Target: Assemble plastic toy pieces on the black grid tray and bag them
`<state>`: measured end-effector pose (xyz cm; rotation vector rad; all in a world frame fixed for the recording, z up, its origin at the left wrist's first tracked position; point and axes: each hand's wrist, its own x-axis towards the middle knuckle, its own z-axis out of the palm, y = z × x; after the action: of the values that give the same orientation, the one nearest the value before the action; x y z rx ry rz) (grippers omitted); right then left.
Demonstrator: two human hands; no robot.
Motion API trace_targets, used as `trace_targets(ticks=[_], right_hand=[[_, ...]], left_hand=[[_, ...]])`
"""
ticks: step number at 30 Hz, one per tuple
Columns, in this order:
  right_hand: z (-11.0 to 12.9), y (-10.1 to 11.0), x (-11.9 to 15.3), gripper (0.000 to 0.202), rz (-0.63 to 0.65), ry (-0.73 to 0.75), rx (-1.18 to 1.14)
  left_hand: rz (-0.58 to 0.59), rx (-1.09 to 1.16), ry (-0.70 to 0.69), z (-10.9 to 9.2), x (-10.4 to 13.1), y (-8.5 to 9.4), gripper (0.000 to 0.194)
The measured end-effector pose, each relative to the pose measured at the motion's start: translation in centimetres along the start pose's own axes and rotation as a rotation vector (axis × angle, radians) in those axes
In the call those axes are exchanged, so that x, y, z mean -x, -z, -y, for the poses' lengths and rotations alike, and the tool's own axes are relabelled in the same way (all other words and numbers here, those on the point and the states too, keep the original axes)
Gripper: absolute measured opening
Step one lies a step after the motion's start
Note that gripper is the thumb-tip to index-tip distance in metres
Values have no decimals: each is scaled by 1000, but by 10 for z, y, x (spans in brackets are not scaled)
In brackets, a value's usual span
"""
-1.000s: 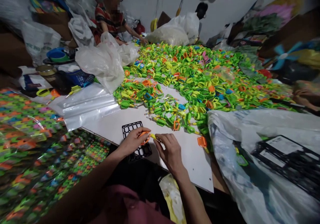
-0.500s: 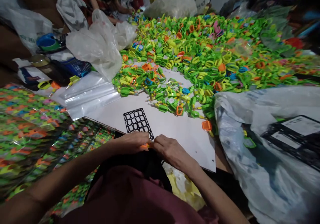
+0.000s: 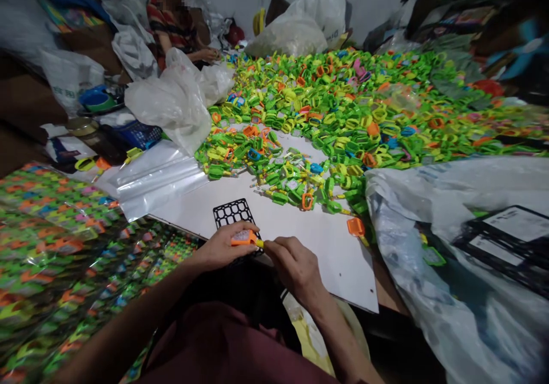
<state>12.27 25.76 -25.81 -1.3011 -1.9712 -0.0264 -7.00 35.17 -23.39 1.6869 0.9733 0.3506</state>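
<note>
An orange plastic toy watch (image 3: pixel 243 237) with a pale printed face lies in my left hand (image 3: pixel 217 248), between thumb and fingers. From its right end sticks a short yellow part (image 3: pixel 259 243). My right hand (image 3: pixel 295 264) pinches the tip of that yellow part, its fingers curled together. Just behind and partly under my left hand is a black plastic grid (image 3: pixel 232 211) with rows of openings, resting at the near edge of the white board (image 3: pixel 317 238). Its lower portion is mostly hidden by my hands.
Beyond the board spreads a big heap of green, yellow and orange toy pieces (image 3: pixel 334 92). Clear plastic sheets (image 3: pixel 158 181) lie left. A loose orange piece (image 3: pixel 355 227) sits near the white plastic bag (image 3: pixel 398 218) at right. Another person (image 3: pixel 171 30) sits at the far left.
My hands have lifted slightly and opened out, so the orange toy watch shows more of its face. My left hand now covers more of the black grid. The camera view has tilted up.
</note>
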Motion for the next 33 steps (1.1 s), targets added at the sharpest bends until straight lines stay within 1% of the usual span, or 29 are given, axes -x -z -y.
trace_targets(ticks=[2, 4, 6, 8, 10, 13, 14, 15, 16, 17, 18, 19, 20, 21, 22, 23, 24, 25, 27, 28, 29, 30, 31, 33], right_hand=[[6, 1, 0, 20, -41, 14, 14], [11, 1, -1, 21, -77, -2, 5], [14, 2, -1, 18, -84, -61, -42], [13, 3, -1, 13, -29, -180, -133], [8, 2, -3, 8, 117, -305, -208], [-5, -6, -15, 12, 439, -402, -210], [-10, -10, -21, 13, 534, -425, -219], [-14, -16, -28, 14, 600, -460, -241], [-18, -24, -35, 15, 628, -505, -269], [-22, -32, -44, 16, 617, -556, -300], [-24, -41, -52, 17, 566, -603, -331], [-26, -51, -60, 19, 489, -638, -364], [-27, -61, -67, 21, 408, -654, -410], [-27, -72, -73, 23, 347, -653, -470], [-26, -83, -79, 24, 320, -642, -535], [-24, -94, -83, 22, 329, -631, -583], [-22, -103, -86, 20, 369, -624, -605], [-19, -110, -88, 17, 426, -622, -593], [-13, -117, -90, 15, 515, -612, -461], [-10, -116, -90, 15, 540, -588, -368], [-6, -114, -89, 14, 553, -549, -275], [-3, -110, -89, 13, 555, -500, -190], [0, -105, -89, 13, 543, -448, -116], [5, -95, -87, 12, 473, -347, -11]], left_hand=[[-38, 114, 77, 2, 3, -5, 38], [-63, 197, 116, 1, 5, -8, 39], [-78, 218, 113, -1, 6, -8, 37], [-83, 159, 52, -2, 6, -6, 33], [-47, 18, -76, -1, 5, -2, 29], [138, -228, -308, 2, 1, 10, 28], [177, -288, -352, 4, 1, 17, 30], [170, -332, -368, 7, 1, 26, 35], [106, -359, -352, 12, 3, 36, 42], [-14, -372, -302, 19, 6, 46, 50], [-159, -379, -221, 28, 10, 56, 57], [-290, -389, -128, 37, 15, 64, 58], [-384, -407, -44, 47, 20, 69, 55], [-433, -429, 16, 57, 24, 71, 49], [-446, -448, 46, 66, 27, 71, 42], [-447, -456, 52, 73, 28, 68, 38], [-472, -443, 47, 77, 28, 63, 36], [-524, -406, 44, 80, 26, 58, 38], [-651, -301, 51, 78, 19, 49, 51], [-686, -263, 43, 75, 14, 46, 58], [-691, -242, 20, 70, 10, 44, 62], [-672, -235, -15, 66, 5, 43, 62], [-646, -235, -51, 62, 1, 42, 59], [-627, -224, -91, 54, -3, 40, 43]])
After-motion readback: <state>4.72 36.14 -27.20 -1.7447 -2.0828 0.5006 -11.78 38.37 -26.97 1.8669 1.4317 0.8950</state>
